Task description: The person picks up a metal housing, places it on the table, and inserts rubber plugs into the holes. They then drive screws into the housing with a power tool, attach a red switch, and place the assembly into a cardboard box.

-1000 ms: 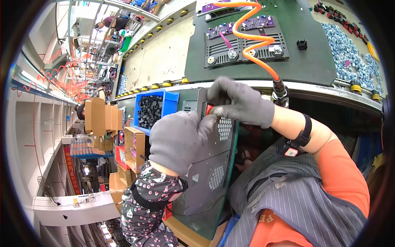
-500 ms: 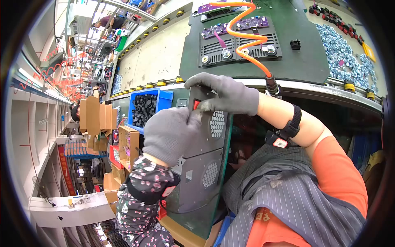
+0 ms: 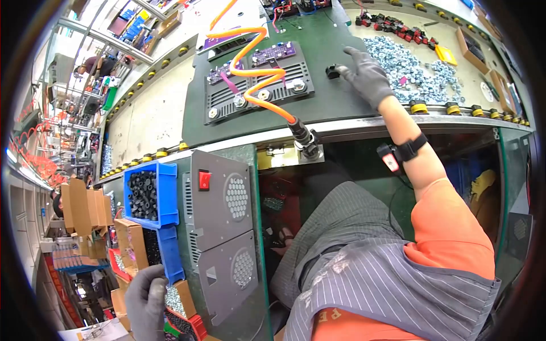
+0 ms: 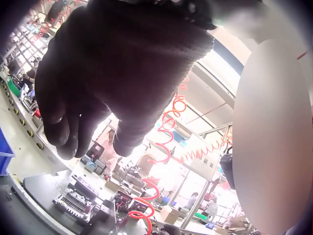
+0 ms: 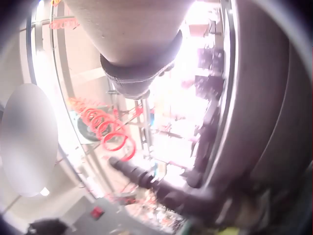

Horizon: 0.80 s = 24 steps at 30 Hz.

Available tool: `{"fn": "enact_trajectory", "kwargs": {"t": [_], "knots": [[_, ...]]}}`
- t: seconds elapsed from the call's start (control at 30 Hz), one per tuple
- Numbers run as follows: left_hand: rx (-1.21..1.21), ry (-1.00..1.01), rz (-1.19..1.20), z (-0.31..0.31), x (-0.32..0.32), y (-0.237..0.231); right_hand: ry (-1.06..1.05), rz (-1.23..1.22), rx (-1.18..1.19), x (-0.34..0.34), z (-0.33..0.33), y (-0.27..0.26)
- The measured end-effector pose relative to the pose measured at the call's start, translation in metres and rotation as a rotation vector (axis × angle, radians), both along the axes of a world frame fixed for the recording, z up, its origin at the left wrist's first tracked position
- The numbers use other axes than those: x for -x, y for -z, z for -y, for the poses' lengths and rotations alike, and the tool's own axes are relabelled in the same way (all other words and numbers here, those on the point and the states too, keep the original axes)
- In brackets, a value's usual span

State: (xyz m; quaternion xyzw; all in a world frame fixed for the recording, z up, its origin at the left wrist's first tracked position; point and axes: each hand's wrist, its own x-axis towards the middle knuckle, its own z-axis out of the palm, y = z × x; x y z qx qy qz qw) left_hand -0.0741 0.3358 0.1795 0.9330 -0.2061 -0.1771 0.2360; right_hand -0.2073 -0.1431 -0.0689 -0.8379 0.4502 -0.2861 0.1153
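Observation:
My gloved right hand (image 3: 367, 77) reaches over the green mat at the back. Its index finger is extended, and the thumb tip is right at a small black part (image 3: 332, 71). Down at the left, my gloved left hand (image 3: 147, 304) is beside the parts bins, fingers loosely bent with nothing seen in them. In the left wrist view the fingers of that left hand (image 4: 112, 83) hang down, dark against the light. Between the hands stands a grey metal panel (image 3: 224, 241) with round vent grilles and a red rocker switch (image 3: 204, 181) in its upper corner.
A blue bin (image 3: 168, 196) of black plastic parts stands left of the panel. An orange coiled air hose (image 3: 256, 71) hangs over slotted black plates (image 3: 259, 85) with purple circuit boards. Silvery nuts (image 3: 392, 62) lie heaped at the back right, below black-and-red parts (image 3: 398, 31).
Both hands have come away from the red switch, which now sits fully visible in the panel. The right went back and right to the black part; the left went down to the bins.

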Motion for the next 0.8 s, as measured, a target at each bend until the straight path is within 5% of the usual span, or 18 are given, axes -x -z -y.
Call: {"fn": "enact_trajectory", "kwargs": {"t": [0.2,0.27,0.33,0.4,0.57,0.67,0.73,0.8], "knots": [[0.033,0.046,0.000,-0.002,0.031,0.020,-0.219,-0.241,-0.156,-0.022,0.004,0.000],[0.077,0.021,0.003,-0.008,0.036,0.021,-0.305,-0.081,-0.084,-0.017,-0.006,0.003],[0.021,0.043,0.030,-0.015,0.039,0.020,-0.412,0.574,-0.716,-0.002,-0.035,-0.015],[0.036,0.033,0.019,-0.024,0.039,0.025,-0.598,0.870,-0.861,0.010,-0.079,-0.044],[0.097,0.052,0.063,-0.024,0.047,0.037,-1.046,0.681,-0.448,0.007,-0.164,-0.080],[0.006,0.178,0.152,-0.017,0.051,0.037,-1.222,0.624,-0.806,0.001,-0.209,-0.110],[-0.003,0.199,0.184,-0.017,0.054,0.041,-1.499,0.552,-0.327,-0.021,-0.220,-0.114],[0.003,0.236,0.213,-0.016,0.056,0.045,-1.595,0.474,-0.290,-0.029,-0.235,-0.115]]}}
